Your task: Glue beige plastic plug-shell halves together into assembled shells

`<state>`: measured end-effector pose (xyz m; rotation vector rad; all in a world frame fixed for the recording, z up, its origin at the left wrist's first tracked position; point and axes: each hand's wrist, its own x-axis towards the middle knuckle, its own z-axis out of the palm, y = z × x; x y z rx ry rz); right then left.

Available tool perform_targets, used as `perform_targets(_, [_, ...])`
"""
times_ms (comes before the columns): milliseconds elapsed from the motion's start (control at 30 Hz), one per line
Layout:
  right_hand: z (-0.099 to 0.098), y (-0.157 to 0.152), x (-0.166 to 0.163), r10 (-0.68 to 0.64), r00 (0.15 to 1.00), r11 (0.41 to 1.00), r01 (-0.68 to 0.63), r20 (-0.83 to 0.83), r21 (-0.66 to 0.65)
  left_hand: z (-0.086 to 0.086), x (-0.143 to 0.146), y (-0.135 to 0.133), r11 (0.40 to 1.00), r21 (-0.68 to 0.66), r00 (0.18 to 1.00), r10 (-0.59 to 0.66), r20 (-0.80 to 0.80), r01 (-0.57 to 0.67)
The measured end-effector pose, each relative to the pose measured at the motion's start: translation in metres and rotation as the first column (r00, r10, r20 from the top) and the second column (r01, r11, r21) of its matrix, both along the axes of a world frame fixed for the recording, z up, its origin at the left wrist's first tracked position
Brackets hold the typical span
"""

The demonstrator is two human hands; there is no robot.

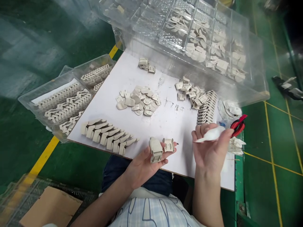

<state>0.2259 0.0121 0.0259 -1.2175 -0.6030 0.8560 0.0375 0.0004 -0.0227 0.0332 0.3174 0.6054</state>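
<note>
Lower centre, two beige plastic parts (155,147); right, one white teardrop-shaped object (213,134), one red-and-black-handled tool (238,125); lower left, one brown cardboard sheet (50,208).

Glossy green floor (71,37) all round, pale light sheen at 10 o'clock. Broad yellow stripe (46,154) from 11 to 8 o'clock, partly hidden. Thin yellow lines (272,164) crossing at 3 to 4. White tabletop (165,123) at centre; green metal frame (240,179) at 4. Deep shadow at 2.
</note>
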Motion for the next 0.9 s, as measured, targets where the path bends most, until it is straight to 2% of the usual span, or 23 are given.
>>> perform_targets(133, [-0.002, 0.0, -0.01, -0.05, 0.949, 0.994, 0.018, 0.311, 0.105, -0.002, -0.001, -0.001, 1.0, 0.02, 1.0, -0.012, 0.01, 0.012])
perform_targets(200, [-0.004, -0.004, -0.01, -0.024, 0.896, 0.997, -0.009, 0.443, 0.072, -0.003, -0.002, -0.001, 0.999, 0.027, 1.0, -0.02, 0.002, 0.02])
perform_targets(267, [-0.006, -0.008, -0.009, 0.021, 0.861, 0.999, -0.036, 0.508, 0.019, -0.004, -0.002, -0.002, 0.999, 0.039, 1.0, -0.027, -0.004, 0.027])
perform_targets(367, [-0.01, -0.012, -0.008, 0.034, 0.859, 0.999, -0.038, 0.51, -0.001, -0.006, -0.002, -0.002, 0.999, 0.041, 1.0, -0.027, -0.008, 0.027])
perform_targets(533, [-0.017, -0.011, -0.008, 0.012, 0.861, 0.997, -0.048, 0.508, 0.058, -0.006, -0.002, -0.003, 1.0, 0.019, 1.0, -0.016, -0.008, 0.016])
perform_targets(767, [-0.017, -0.011, -0.007, 0.04, 0.816, 0.999, -0.035, 0.577, -0.02, -0.003, -0.002, -0.003, 0.999, -0.033, 1.0, -0.004, -0.028, 0.004])
perform_targets(900, [-0.017, -0.011, -0.007, 0.032, 0.83, 0.999, -0.042, 0.557, 0.005, -0.002, -0.002, -0.003, 0.999, -0.049, 0.999, -0.009, -0.039, 0.007])
